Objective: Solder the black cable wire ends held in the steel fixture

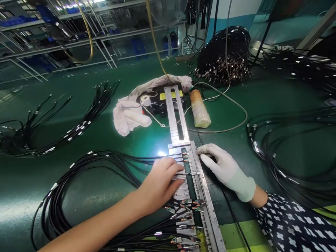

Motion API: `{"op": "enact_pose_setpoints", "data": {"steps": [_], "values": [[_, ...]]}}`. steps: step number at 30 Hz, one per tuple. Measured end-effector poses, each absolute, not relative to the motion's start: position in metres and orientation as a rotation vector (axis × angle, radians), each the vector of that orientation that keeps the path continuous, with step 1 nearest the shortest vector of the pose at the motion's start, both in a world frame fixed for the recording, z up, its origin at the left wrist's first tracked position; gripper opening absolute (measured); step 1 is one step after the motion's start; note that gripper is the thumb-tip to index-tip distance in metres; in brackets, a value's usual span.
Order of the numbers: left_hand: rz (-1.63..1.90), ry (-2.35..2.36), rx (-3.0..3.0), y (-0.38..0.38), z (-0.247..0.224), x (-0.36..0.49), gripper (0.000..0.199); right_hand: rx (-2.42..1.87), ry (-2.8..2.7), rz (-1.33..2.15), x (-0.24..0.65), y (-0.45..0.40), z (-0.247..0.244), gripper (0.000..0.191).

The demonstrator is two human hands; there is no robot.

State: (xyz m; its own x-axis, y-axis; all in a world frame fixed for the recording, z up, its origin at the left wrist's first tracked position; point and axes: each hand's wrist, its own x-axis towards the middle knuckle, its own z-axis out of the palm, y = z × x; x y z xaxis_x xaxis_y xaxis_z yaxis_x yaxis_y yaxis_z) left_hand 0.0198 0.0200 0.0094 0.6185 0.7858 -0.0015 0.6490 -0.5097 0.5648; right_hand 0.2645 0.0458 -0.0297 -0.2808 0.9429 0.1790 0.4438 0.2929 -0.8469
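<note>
My bare left hand (164, 178) reaches over a long slotted metal fixture (207, 206), its thumb and index finger closed around a black cable (187, 173) that lies across the slot. My right hand (225, 168), in a white glove, has thumb and fingertips drawn together at the fixture's right edge; anything small between them is hidden. Several cable ends (186, 156) with small metal connectors and coloured wires lie in the grooves above my left hand. More connector ends (181, 240) rest along the lower part. The black cable bundle (52, 196) loops out to the left.
Behind the fixture sits a black control box (160, 106) with a pinkish cloth (128, 119) draped around it. A plastic-wrapped tool handle (200, 110) lies beside it. Other cable bundles (86, 122) lie left and right, with a big heap (225, 52) farther back.
</note>
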Motion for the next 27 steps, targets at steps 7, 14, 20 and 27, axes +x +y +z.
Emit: {"op": "enact_pose_setpoints", "data": {"steps": [7, 14, 20, 27], "values": [[0.311, 1.165, 2.397, 0.023, -0.001, 0.058, 0.008, -1.083, -2.079, 0.773, 0.262, 0.036, -0.023, 0.011], [0.282, 1.370, 2.413, 0.013, 0.004, -0.014, 0.012, -1.137, -2.095, 0.831, 0.262, 0.036, -0.026, 0.006], [0.281, 1.609, 2.582, -0.001, 0.006, -0.068, 0.012, -1.083, -1.888, 0.998, 0.262, 0.043, -0.023, 0.013], [0.280, 1.086, 2.612, 0.009, -0.008, -0.003, 0.028, -1.105, -1.833, 1.010, 0.264, 0.043, -0.026, 0.013]]}}
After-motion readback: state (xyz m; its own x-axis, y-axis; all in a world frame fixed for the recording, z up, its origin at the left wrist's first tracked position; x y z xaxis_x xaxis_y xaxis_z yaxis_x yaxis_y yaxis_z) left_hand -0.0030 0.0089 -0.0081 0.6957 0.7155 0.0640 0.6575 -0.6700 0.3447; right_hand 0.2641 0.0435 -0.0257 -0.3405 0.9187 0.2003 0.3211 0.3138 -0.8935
